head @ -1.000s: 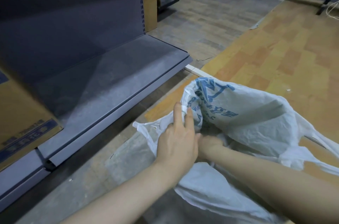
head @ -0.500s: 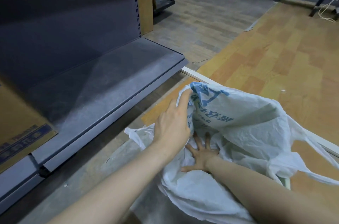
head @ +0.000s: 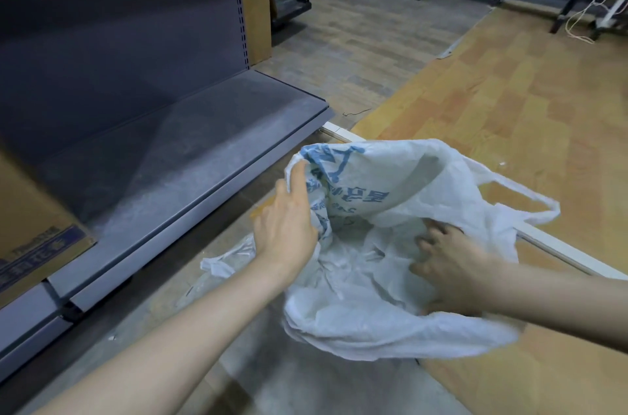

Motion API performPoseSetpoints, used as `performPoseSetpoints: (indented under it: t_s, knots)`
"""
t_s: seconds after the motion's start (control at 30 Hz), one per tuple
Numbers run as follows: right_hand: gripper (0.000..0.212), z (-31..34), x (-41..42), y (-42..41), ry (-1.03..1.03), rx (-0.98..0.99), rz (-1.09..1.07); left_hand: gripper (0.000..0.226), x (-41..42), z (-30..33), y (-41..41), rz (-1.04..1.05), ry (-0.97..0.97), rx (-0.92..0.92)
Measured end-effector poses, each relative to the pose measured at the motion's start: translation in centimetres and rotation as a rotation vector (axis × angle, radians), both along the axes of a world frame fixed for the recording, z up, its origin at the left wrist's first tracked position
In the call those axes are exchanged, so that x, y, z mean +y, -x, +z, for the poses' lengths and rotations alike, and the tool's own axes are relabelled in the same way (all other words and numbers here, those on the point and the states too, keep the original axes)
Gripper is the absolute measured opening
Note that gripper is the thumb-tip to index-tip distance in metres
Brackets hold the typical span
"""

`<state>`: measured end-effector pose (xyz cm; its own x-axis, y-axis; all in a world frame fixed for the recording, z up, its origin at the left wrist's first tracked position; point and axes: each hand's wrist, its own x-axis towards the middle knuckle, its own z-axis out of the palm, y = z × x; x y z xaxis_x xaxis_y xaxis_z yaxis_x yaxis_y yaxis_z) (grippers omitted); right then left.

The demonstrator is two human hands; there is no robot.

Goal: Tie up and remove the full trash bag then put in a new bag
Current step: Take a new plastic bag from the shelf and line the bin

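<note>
left hand (head: 287, 227): grips rim of crumpled white plastic bag with blue print (head: 384, 220) | right hand (head: 448, 265): fingers spread, pressing inside bag's open mouth | grey metal shelf (head: 176, 156) to the left

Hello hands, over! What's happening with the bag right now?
Left hand holds the white bag by its rim. Right hand presses inside, fingers spread. Bag mouth open. Nothing in the way.
</note>
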<state>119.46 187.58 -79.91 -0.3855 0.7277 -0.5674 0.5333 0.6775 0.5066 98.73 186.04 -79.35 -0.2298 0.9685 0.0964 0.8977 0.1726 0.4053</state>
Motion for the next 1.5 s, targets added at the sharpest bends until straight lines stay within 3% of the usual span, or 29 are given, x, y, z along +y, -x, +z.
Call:
performPoseSetpoints:
  t_s: [0.17,0.3,0.47,0.57,0.67,0.8,0.87,1.0,1.13,1.2,1.27,1.3,1.37,1.5]
  knots:
    - [0.067,1.7,-1.7,-3.8,-0.208,0.317,0.033,0.080,0.3,0.2,-0.8,-0.030,0.007,0.064]
    - [0.086,-0.7,-2.2,-6.5,-0.240,0.967,-0.094,0.077,0.5,0.0,-0.9,-0.008,-0.005,0.027]
    - [0.078,-4.1,-5.7,-6.3,0.057,1.727,-0.410,0.075,1.0,0.0,-1.0,-0.004,-0.033,0.035]
    - [0.096,-5.8,-6.2,-5.9,0.264,1.933,-0.439,0.074,1.2,-0.3,-0.7,0.005,-0.039,0.037]
    - [0.111,-5.9,-5.0,-6.3,0.273,1.833,-0.449,0.074,1.3,-0.6,-0.6,0.022,-0.057,0.010]
    - [0.112,-5.9,-3.1,-8.0,-0.042,1.467,-0.235,0.077,1.5,-0.7,-0.8,0.040,-0.019,0.001]
    - [0.117,-5.7,-2.0,-9.2,-0.152,1.402,-0.092,0.079,1.9,-0.5,-0.8,0.034,0.008,-0.030]
    - [0.099,-3.8,-0.2,-9.7,-0.388,1.294,0.189,0.075,2.6,-0.7,-0.3,-0.055,0.111,-0.058]
    - [0.047,-3.5,1.8,-7.1,-0.320,1.088,0.377,0.072,2.2,-1.1,0.2,-0.341,0.034,0.018]
    - [0.050,-3.6,2.5,-6.9,-0.328,1.067,0.399,0.076,1.6,-1.1,1.1,-0.655,0.018,0.089]
    - [0.053,-3.8,2.7,-7.5,-0.345,1.070,0.399,0.073,1.3,-2.1,2.2,-0.912,-0.086,0.341]
    - [0.053,-3.8,2.7,-7.7,-0.355,1.064,0.402,0.067,1.4,-2.7,2.7,-0.962,-0.206,0.466]
    - [0.052,-3.8,2.8,-7.9,-0.393,1.029,0.421,0.054,1.6,-3.1,3.3,-0.990,-0.323,0.548]
    - [0.050,-3.3,3.2,-7.4,-0.431,0.996,0.472,0.039,2.0,-2.7,3.5,-1.048,-0.287,0.569]
